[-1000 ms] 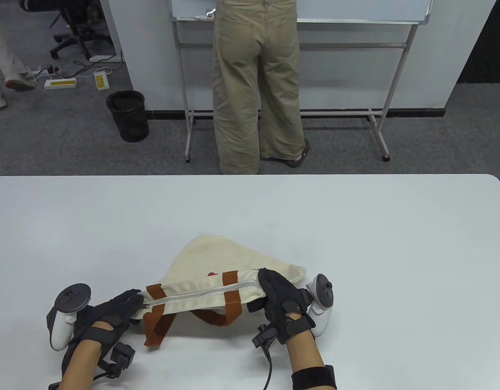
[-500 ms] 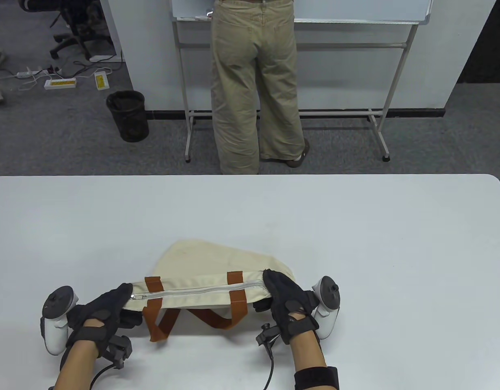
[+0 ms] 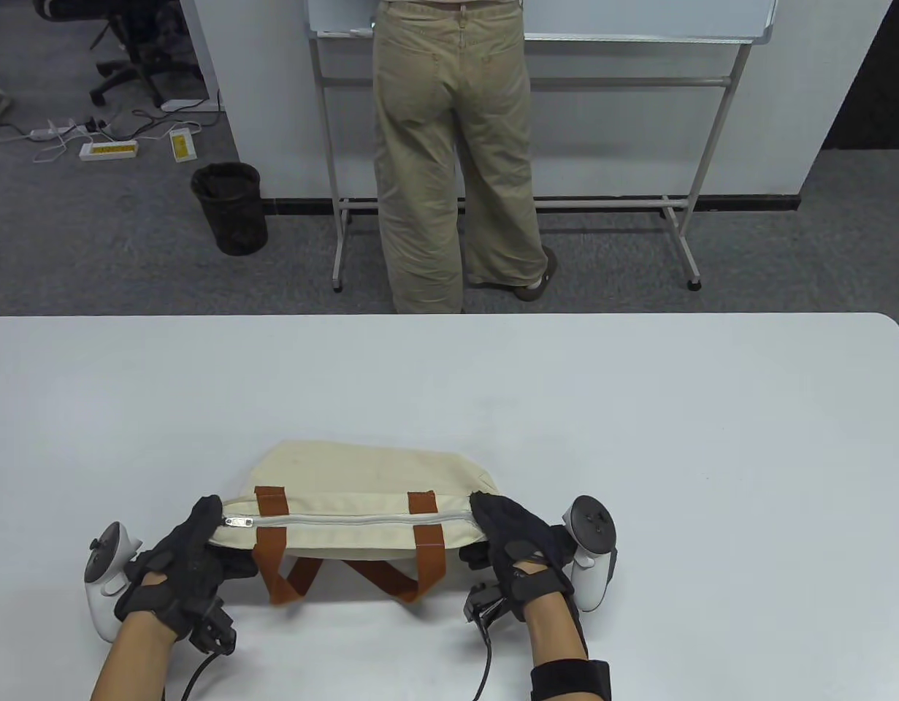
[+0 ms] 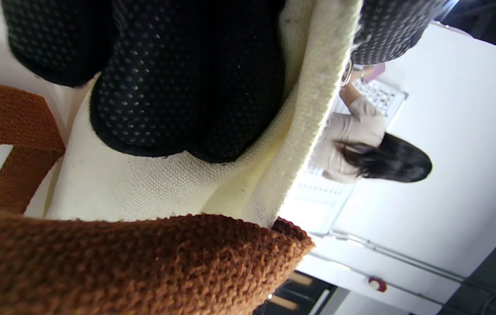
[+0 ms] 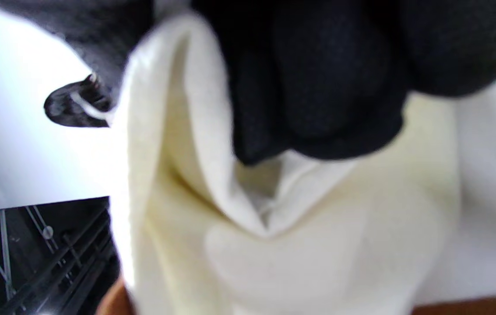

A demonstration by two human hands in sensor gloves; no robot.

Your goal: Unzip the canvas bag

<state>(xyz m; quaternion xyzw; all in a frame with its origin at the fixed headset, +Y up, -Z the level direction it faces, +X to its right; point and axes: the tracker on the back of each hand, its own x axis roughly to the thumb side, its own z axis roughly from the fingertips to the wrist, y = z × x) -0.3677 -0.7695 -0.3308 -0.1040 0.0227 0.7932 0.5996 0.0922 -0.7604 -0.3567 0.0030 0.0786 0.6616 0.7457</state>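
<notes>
A cream canvas bag [image 3: 361, 504] with brown straps [image 3: 270, 544] lies near the table's front edge, its grey zipper [image 3: 361, 519] closed along the top, the metal pull [image 3: 239, 521] at the left end. My left hand [image 3: 190, 558] grips the bag's left end beside the pull. My right hand [image 3: 518, 544] grips the bag's right end. The bag is held stretched level between them. In the left wrist view my fingers [image 4: 186, 87] press on the cream cloth [image 4: 151, 188]. In the right wrist view my fingers [image 5: 318, 78] clamp a fold of cloth [image 5: 274, 227].
The white table [image 3: 639, 409] stretches wide behind and to the right of the bag. Beyond its far edge a person in khaki trousers [image 3: 449, 153] stands at a whiteboard frame [image 3: 705, 182]. A black bin [image 3: 230, 208] stands on the floor.
Both hands have turned the bag so its zipper now runs level. The left hand moved left and forward; the bag's body has flattened behind the zipper. The pull now shows by the left hand.
</notes>
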